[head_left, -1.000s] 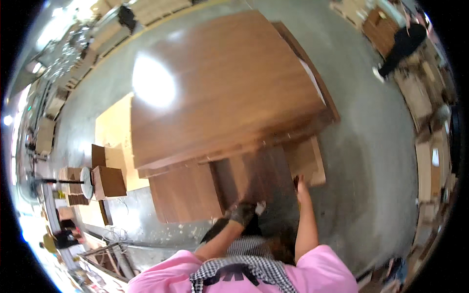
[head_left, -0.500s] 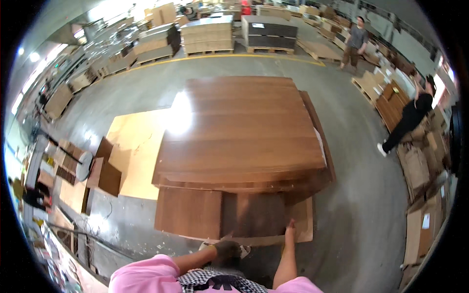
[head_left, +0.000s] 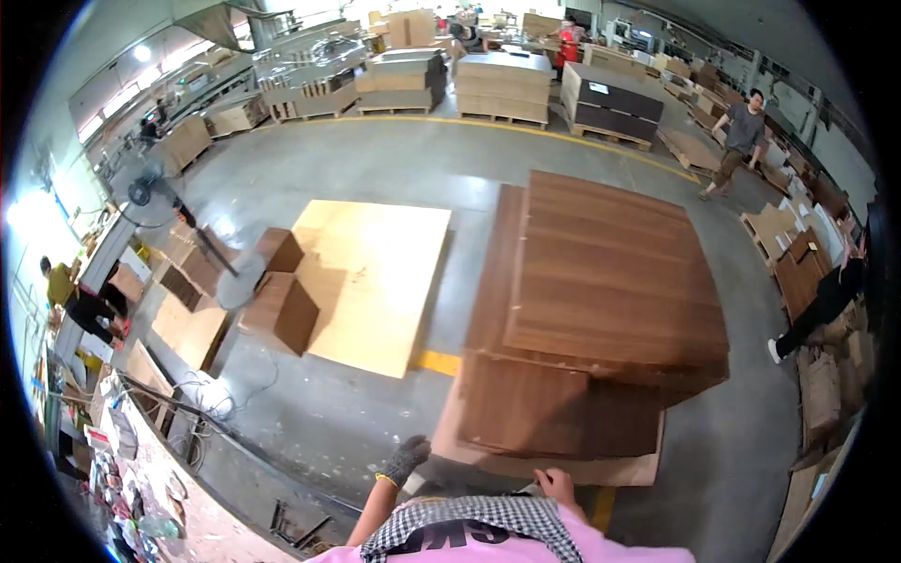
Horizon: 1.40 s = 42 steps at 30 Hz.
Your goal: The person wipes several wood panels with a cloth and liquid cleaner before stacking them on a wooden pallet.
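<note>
A stack of large dark brown wood panels (head_left: 610,272) lies on the concrete floor in front of me. Smaller brown panels (head_left: 554,413) stick out at its near edge over a lighter board. My left hand (head_left: 405,460), in a dark grey glove, hangs just left of that near edge, fingers loosely curled, holding nothing. My right hand (head_left: 556,484) is bare and sits low near the near edge of the light board, holding nothing that I can see. My pink shirt and a checked cloth fill the bottom of the view.
A pale plywood sheet (head_left: 375,272) lies left of the stack, with small brown boxes (head_left: 282,310) and a standing fan (head_left: 235,277) beside it. Cluttered benches line the left. Pallets of boards (head_left: 502,84) stand at the back. People walk at the right (head_left: 737,141) and far right (head_left: 826,300).
The view has swung up and to the left, so the panel stack now sits at the right. Both hands have drawn back from the panels toward my body.
</note>
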Motion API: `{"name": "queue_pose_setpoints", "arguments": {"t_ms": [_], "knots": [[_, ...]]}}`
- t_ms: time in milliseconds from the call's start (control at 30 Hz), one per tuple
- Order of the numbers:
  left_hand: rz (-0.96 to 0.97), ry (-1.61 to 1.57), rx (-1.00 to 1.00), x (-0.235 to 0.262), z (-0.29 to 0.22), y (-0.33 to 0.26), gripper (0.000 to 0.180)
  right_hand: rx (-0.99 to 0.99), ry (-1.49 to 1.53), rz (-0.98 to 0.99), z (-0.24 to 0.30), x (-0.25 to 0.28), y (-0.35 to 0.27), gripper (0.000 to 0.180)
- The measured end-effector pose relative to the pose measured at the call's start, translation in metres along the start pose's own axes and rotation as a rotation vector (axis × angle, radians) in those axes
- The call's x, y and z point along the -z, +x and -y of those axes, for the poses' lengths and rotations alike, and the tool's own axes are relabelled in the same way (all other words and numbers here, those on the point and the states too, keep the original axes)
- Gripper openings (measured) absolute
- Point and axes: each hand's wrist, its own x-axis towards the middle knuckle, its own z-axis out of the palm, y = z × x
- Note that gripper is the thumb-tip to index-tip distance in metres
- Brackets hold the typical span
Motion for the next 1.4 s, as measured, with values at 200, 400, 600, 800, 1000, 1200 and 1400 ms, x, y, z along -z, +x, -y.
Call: {"name": "queue_pose_setpoints", "arguments": {"t_ms": [200,400,600,800,1000,1200,1400], "knots": [[-0.434,0.208,-0.204,0.175,-0.029,-0.059,0.043,0.474,-0.003,0.257,0.171,-0.115,0.091,0.027],[-0.724,0.351,-0.207,0.257,-0.118,-0.144,0.047,0.520,-0.250,0.580,0.224,-0.198,0.168,0.026],[-0.921,0.061,-0.229,0.327,-0.071,-0.194,0.051,0.721,-0.503,1.004,0.305,-0.321,0.231,0.030],[-1.071,0.511,0.056,0.312,-0.154,-0.251,0.054,0.898,-0.506,1.317,0.409,-0.465,0.271,0.037],[-1.378,0.216,0.072,0.297,-0.203,-0.251,0.061,1.143,-0.459,1.266,0.508,-0.553,0.308,0.033],[-1.595,-0.009,0.170,0.248,-0.171,-0.242,0.059,1.250,-0.783,1.621,0.577,-0.609,0.313,0.033],[-2.216,-0.262,0.184,0.211,-0.165,-0.288,0.044,1.421,-0.640,1.847,0.631,-0.690,0.212,0.031]]}}
